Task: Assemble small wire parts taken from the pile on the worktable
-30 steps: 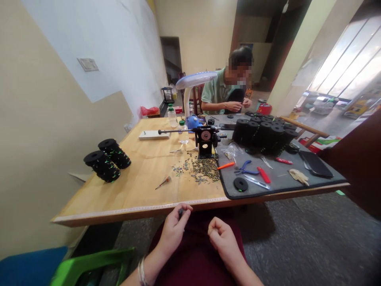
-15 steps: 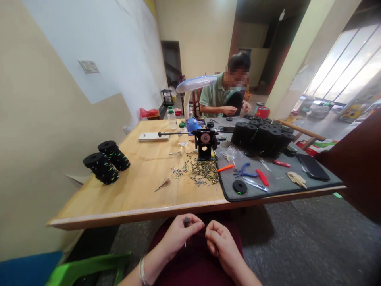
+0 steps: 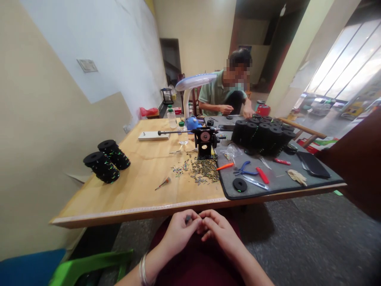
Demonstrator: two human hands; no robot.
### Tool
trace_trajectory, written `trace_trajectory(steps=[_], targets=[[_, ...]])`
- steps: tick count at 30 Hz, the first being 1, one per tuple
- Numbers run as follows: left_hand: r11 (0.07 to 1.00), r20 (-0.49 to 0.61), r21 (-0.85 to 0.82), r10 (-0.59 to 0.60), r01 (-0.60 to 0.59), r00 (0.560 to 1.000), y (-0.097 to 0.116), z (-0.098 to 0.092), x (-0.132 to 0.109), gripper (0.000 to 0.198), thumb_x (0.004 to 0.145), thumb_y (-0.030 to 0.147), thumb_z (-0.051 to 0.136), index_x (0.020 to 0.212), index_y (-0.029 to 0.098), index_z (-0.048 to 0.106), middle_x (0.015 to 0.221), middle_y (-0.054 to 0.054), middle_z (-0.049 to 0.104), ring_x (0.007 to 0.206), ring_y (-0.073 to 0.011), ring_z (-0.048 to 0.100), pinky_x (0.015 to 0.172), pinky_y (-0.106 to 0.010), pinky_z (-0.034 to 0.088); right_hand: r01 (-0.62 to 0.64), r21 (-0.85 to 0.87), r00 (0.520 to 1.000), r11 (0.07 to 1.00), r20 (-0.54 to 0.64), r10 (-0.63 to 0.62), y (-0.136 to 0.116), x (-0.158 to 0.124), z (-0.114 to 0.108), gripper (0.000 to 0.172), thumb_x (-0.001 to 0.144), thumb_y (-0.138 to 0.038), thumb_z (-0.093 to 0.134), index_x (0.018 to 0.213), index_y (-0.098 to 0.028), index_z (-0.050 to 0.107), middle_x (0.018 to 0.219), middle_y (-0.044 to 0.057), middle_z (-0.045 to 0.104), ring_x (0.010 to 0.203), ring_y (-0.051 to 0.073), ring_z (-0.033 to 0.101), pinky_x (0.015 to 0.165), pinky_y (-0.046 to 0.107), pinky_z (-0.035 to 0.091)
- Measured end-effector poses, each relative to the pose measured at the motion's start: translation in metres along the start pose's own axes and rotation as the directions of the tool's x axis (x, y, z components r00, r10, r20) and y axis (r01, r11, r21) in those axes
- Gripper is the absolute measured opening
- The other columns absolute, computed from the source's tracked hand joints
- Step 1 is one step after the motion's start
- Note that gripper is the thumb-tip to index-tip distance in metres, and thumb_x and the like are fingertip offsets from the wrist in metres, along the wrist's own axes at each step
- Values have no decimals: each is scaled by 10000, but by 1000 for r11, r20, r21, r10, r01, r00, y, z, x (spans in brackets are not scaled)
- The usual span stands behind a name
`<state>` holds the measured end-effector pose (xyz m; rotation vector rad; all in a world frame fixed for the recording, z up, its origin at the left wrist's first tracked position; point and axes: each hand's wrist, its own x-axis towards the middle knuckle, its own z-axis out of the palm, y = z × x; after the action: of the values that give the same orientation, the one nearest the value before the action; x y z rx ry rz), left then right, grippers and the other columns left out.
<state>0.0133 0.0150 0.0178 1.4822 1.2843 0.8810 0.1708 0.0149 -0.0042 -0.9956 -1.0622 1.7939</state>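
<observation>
Forearms slant inward, the left wrist banded by bangles (image 3: 143, 270). The left hand (image 3: 182, 231) curls around a small dark piece (image 3: 187, 218), its fingertips meeting those of the bent right hand (image 3: 219, 229); whether the right pinches anything, I cannot tell. Ahead of both hands lie small scattered pieces (image 3: 206, 170), then a black device (image 3: 205, 143).

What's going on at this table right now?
The left hand holds a small dark piece, its fingers against those of the right hand, just short of the table. On it, a black machine stands behind a scatter of tiny pieces. Across from them, a co-worker has one hand close to the black spools.
</observation>
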Motion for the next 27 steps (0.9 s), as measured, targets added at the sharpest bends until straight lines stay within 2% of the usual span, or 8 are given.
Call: trace_trajectory(steps=[3, 5, 8, 11, 16, 21, 24, 27], targets=[[990, -11, 122, 67, -65, 998, -3, -1, 1, 203, 796, 268, 548, 686, 151, 672, 585, -23, 655, 542, -139, 520, 540, -229, 369, 10, -110, 1000, 994, 25, -7, -1, 4, 5, 364, 747, -469, 651, 895, -146, 572, 579, -22, 607, 475, 105, 532, 460, 216, 422], [976, -10, 195, 97, -93, 995, -4, -2, 2, 192, 796, 247, 543, 706, 159, 688, 618, -27, 671, 551, -140, 519, 541, -231, 361, 44, -205, 999, 978, -6, -46, 3, 6, 6, 309, 774, -433, 627, 877, -150, 556, 494, -64, 539, 412, 78, 441, 434, 196, 352], [953, -19, 280, 127, -116, 992, -2, -6, 4, 176, 792, 239, 548, 721, 172, 694, 650, -32, 682, 575, -152, 542, 550, -236, 363, 112, -329, 989, 938, -59, -139, 11, 8, 4, 193, 784, -344, 613, 776, -165, 542, 470, -87, 465, 434, 75, 392, 456, 198, 306], [918, -20, 365, 178, -159, 984, 3, -13, 8, 178, 802, 231, 537, 709, 185, 681, 654, -33, 680, 595, -163, 568, 569, -243, 372, 126, -377, 984, 918, -69, -164, 15, 8, 1, 207, 774, -318, 602, 659, -183, 496, 485, -80, 428, 452, 81, 360, 448, 207, 267], [805, -22, 563, 239, -186, 971, 10, -35, 24, 182, 835, 238, 497, 781, 204, 667, 733, -51, 691, 669, -197, 609, 618, -273, 393, 112, -266, 983, 957, -114, -147, 16, 8, -1, 341, 746, -484, 605, 639, -207, 437, 460, -103, 339, 416, 71, 267, 417, 210, 199], [648, -94, 758, 223, -76, 970, 10, -54, 50, 217, 801, 163, 516, 991, 189, 619, 932, -90, 676, 861, -234, 615, 766, -319, 431, 81, -97, 986, 992, -139, -94, 22, 11, -3, 494, 663, -663, 617, 634, -222, 396, 418, -134, 256, 379, 51, 179, 395, 204, 127], [633, -114, 772, 222, -54, 968, 9, -59, 61, 341, 771, 105, 525, 1098, 186, 578, 1008, -99, 660, 958, -238, 597, 845, -334, 430, 63, -25, 988, 998, -139, -66, 28, 12, -6, 523, 637, -695, 621, 636, -226, 388, 387, -148, 225, 353, 42, 139, 385, 205, 87], [636, -144, 768, 273, -66, 951, 8, -68, 65, 435, 781, 130, 536, 1211, 187, 506, 1167, -112, 609, 1090, -240, 549, 927, -347, 410, 53, 7, 989, 999, -138, -52, 34, 12, -8, 513, 646, -683, 628, 642, -224, 400, 365, -151, 230, 341, 38, 127, 383, 206, 70]])
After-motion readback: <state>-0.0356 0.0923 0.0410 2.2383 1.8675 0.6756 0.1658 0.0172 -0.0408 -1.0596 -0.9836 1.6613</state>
